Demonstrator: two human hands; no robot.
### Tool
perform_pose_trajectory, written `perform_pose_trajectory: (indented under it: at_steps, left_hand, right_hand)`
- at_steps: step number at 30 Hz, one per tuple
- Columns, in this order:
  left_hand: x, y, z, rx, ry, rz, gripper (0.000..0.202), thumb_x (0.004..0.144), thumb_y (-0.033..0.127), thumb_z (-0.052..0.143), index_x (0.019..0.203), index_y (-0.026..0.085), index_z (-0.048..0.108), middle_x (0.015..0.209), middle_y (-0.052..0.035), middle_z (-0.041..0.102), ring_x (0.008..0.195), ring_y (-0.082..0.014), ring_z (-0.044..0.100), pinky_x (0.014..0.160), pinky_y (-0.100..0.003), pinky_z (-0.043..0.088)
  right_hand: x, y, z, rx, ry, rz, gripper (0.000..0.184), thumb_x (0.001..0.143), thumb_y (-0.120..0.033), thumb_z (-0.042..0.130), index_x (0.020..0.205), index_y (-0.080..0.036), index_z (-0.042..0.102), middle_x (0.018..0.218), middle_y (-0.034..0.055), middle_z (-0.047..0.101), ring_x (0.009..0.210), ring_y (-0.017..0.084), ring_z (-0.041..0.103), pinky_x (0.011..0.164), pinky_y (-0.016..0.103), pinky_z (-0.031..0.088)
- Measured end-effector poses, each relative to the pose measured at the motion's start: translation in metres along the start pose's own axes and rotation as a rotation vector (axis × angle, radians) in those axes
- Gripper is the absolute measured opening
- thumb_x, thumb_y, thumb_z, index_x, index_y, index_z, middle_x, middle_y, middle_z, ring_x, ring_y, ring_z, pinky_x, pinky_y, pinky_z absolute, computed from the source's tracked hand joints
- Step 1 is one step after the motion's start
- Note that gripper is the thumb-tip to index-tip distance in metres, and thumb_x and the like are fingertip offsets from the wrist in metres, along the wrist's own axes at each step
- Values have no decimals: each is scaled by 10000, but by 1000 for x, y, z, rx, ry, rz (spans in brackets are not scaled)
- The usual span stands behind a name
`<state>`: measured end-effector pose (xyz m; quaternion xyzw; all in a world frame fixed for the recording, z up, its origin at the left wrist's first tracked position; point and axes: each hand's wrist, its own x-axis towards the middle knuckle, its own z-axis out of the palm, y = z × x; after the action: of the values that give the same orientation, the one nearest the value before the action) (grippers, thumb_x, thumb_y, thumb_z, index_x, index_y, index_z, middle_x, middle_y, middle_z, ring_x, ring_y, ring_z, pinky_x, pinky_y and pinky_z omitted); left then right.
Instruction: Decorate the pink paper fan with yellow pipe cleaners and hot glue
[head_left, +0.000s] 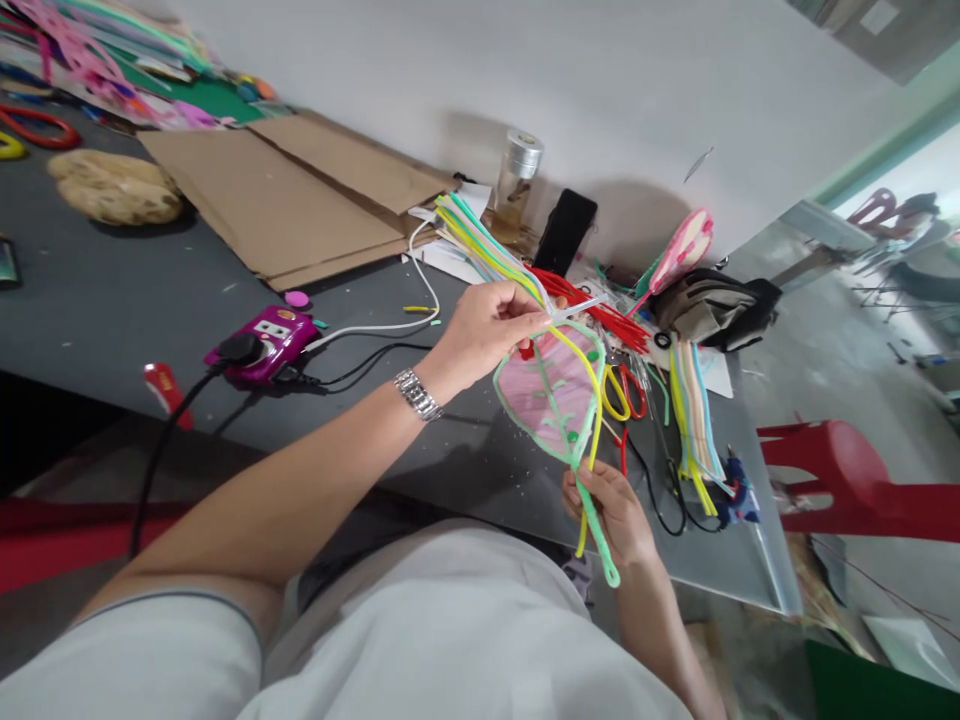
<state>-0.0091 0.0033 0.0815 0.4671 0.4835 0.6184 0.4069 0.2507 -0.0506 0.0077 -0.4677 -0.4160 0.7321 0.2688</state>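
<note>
Above the grey table I hold a leaf-shaped fan (551,385) of pink sheer material, edged in light green pipe cleaner, with a green vein and a red bit near its top. My right hand (613,510) is closed around its green looped handle (600,540), together with the lower part of a yellow pipe cleaner (596,415). That pipe cleaner bows along the fan's right edge. At the fan's top, my left hand (491,330) pinches its upper end. A thin whitish strip (579,309) shows at the left fingertips; whether it is held I cannot tell.
Bundled pipe cleaners (694,415), scissors (626,390) and a blue glue gun (739,488) lie to the right. Behind stand a glass bottle (517,185) and a black phone (568,230). A purple power socket (266,340) with cords, cardboard (300,195) and a stone (116,187) occupy the left.
</note>
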Motion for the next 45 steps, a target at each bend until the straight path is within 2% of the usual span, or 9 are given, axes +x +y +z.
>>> perform_pose_trajectory:
  at_steps: [6, 10, 14, 18, 26, 33, 39, 41, 45]
  left_hand:
    - [-1, 0, 0, 26, -8, -17, 121, 791, 206, 773, 709, 158, 699, 583, -12, 630, 514, -114, 538, 487, -245, 413]
    - [-4, -2, -5, 110, 67, -16, 125, 771, 257, 816, 733, 169, 735, 573, -23, 640, 503, -127, 516, 464, -249, 370]
    - [-2, -12, -10, 116, 109, -27, 202, 745, 349, 863, 719, 186, 745, 571, -18, 634, 514, -135, 510, 464, -262, 372]
    - [-2, -16, -12, 123, 125, -38, 245, 698, 407, 883, 698, 207, 742, 548, -15, 624, 510, -142, 511, 452, -257, 379]
    - [-3, -23, -20, 122, 152, -83, 237, 671, 375, 885, 721, 190, 746, 552, -21, 626, 506, -134, 518, 462, -251, 379]
    - [-9, -27, -24, 131, 143, -100, 180, 654, 315, 861, 714, 177, 762, 544, -28, 636, 505, -141, 538, 463, -228, 396]
    - [-13, -27, -25, 130, 99, -150, 126, 702, 271, 818, 724, 169, 747, 557, -20, 636, 498, -119, 531, 466, -215, 391]
    - [-16, -28, -21, 106, 50, -167, 154, 715, 293, 817, 726, 165, 732, 553, -13, 624, 488, -108, 515, 469, -217, 384]
    - [-23, -30, -7, 63, -97, -203, 191, 749, 331, 815, 755, 161, 727, 598, -12, 624, 523, -104, 510, 496, -226, 383]
  right_hand:
    - [-1, 7, -2, 31, 51, 28, 423, 663, -541, 845, 712, -176, 637, 549, -29, 533, 471, 74, 393, 466, 217, 251]
    - [-2, 6, -2, -65, 35, -14, 409, 693, -543, 814, 754, -164, 674, 572, -23, 581, 439, 59, 333, 436, 226, 189]
    - [-2, 0, -4, -174, 13, -101, 466, 723, -609, 798, 766, -166, 661, 588, -36, 560, 480, 65, 356, 474, 224, 244]
    - [-3, 1, -7, -274, 38, -191, 500, 764, -647, 758, 706, -188, 568, 605, -38, 509, 552, 85, 371, 518, 225, 273]
    - [2, 7, -19, -590, 262, -396, 352, 918, -484, 613, 723, -209, 510, 598, -62, 400, 557, 97, 341, 536, 236, 261]
    - [7, 17, -22, -827, 357, -439, 280, 941, -379, 564, 729, -206, 506, 617, -64, 406, 578, 101, 352, 566, 245, 261]
    - [9, 16, -21, -996, 277, -368, 152, 855, -319, 638, 767, -204, 591, 668, -33, 552, 622, 126, 480, 615, 248, 349]
    - [10, 9, -17, -996, 301, -431, 125, 859, -325, 655, 848, -202, 641, 787, 11, 647, 723, 157, 568, 693, 264, 416]
    - [16, -15, 4, -820, 326, -652, 242, 950, -373, 619, 1093, -191, 690, 1009, 76, 733, 934, 199, 658, 842, 303, 482]
